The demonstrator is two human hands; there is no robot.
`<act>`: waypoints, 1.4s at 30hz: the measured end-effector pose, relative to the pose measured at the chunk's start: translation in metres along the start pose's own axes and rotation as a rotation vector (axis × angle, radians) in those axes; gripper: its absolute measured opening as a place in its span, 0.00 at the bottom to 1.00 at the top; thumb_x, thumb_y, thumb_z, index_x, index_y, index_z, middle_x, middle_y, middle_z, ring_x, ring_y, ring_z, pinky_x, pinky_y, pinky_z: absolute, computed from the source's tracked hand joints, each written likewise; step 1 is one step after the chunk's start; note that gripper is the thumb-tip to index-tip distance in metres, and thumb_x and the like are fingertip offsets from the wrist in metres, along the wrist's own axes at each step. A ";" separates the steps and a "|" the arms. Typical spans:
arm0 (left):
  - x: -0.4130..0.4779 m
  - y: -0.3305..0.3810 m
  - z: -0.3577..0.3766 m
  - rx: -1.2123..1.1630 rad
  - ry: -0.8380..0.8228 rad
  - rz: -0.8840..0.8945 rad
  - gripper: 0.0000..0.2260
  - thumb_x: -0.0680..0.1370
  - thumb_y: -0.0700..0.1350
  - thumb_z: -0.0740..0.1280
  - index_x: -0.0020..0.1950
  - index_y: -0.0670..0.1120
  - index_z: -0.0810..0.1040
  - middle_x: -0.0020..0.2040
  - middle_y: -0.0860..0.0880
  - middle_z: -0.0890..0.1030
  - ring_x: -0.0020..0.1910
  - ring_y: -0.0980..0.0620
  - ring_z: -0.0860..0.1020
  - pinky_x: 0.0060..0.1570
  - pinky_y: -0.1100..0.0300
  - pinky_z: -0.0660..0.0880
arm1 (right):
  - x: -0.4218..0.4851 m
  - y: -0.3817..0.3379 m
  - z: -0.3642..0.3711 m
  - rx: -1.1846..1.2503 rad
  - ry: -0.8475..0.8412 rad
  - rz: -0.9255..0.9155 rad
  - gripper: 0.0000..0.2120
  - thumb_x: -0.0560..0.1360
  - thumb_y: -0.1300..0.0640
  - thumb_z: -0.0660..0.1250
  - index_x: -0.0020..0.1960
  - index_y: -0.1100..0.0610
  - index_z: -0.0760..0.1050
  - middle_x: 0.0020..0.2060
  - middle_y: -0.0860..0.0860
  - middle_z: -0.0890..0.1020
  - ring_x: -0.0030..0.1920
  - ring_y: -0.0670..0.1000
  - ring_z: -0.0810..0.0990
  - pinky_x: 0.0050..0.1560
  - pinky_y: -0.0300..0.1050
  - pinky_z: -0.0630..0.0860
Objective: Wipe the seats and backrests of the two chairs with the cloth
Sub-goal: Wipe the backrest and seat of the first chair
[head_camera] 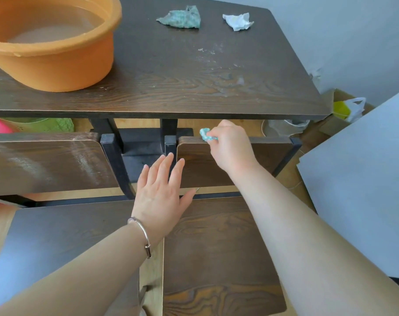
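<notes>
Both seats (219, 247) lay near; the right hand (230, 149) pinched the cloth (206, 134) against the right backrest (269, 160), left hand (161, 190) open, empty; left backrest (45, 163) streaked, seemingly wiped.

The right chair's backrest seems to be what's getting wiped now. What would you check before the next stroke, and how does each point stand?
1. Cloth in hand: ok. The right hand is closed on a small teal cloth.
2. Cloth on the surface: ok. It sits on the top edge of the right chair's backrest.
3. Left hand clear of the stroke: ok. It is open and lower, near the backrest's left edge.
4. Path along the edge: ok. Nothing lies on it to the right of the cloth.
5. Cloth wet enough: cannot tell.
6. Water within reach: ok. The orange basin on the table holds water.
</notes>
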State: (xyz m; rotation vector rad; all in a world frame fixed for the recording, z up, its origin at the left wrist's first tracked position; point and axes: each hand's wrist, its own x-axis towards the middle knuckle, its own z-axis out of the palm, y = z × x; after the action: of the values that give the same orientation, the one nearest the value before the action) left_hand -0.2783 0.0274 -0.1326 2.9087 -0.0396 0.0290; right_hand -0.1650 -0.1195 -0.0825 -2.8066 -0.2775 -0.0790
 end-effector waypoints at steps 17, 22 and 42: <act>0.008 0.041 0.016 -0.019 -0.004 0.020 0.30 0.77 0.61 0.57 0.74 0.46 0.66 0.73 0.42 0.68 0.74 0.42 0.64 0.71 0.39 0.62 | 0.021 0.069 -0.033 0.032 -0.031 0.302 0.06 0.75 0.57 0.69 0.50 0.57 0.83 0.41 0.53 0.83 0.40 0.53 0.83 0.42 0.46 0.82; 0.010 0.047 0.020 0.006 -0.005 0.007 0.30 0.77 0.62 0.55 0.74 0.46 0.66 0.73 0.42 0.68 0.73 0.41 0.64 0.70 0.39 0.63 | 0.021 0.020 -0.011 0.038 -0.082 0.074 0.13 0.77 0.54 0.69 0.61 0.56 0.79 0.53 0.53 0.82 0.52 0.52 0.81 0.52 0.42 0.78; 0.013 0.099 0.035 0.016 0.009 0.027 0.30 0.77 0.61 0.59 0.75 0.47 0.64 0.75 0.43 0.65 0.75 0.43 0.61 0.73 0.41 0.59 | 0.014 0.211 -0.087 0.030 -0.015 0.108 0.12 0.79 0.55 0.67 0.60 0.57 0.82 0.53 0.54 0.81 0.51 0.53 0.78 0.45 0.40 0.67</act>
State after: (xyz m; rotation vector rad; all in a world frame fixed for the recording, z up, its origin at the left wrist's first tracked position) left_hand -0.2677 -0.0770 -0.1437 2.9242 -0.0776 0.0473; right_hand -0.1108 -0.3409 -0.0636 -2.7869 -0.1294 -0.0291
